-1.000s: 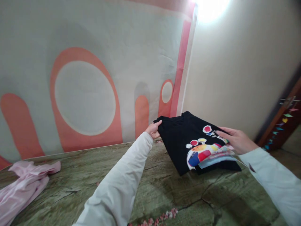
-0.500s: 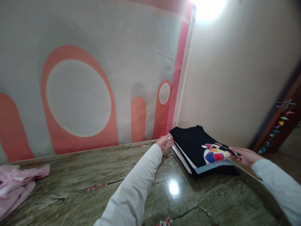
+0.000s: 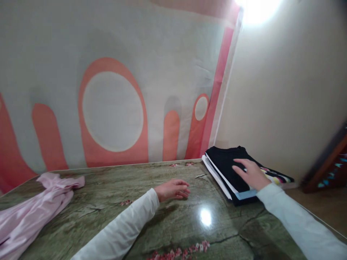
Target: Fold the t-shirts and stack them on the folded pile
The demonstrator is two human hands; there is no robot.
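A folded black T-shirt (image 3: 223,159) with a colourful print lies on top of a stack of folded clothes at the table's far right corner. White and pale blue edges of other folded garments (image 3: 217,177) show beneath it. My right hand (image 3: 252,174) is over the front part of the black T-shirt, fingers apart and holding nothing; whether it touches the cloth I cannot tell. Left of the stack, my left hand (image 3: 173,189) hovers above the table, empty, with its fingers loosely stretched.
A crumpled pink garment (image 3: 40,206) lies on the left side of the table. The table (image 3: 108,213) has a wood-and-blossom patterned top. Behind it stands a wall with orange arches (image 3: 114,159); a plain wall (image 3: 271,90) rises to the right.
Both hands have let go of the black T-shirt, which now rests on the stack. My left hand has moved left, away from it; my right hand has shifted inward over it. The view has turned left.
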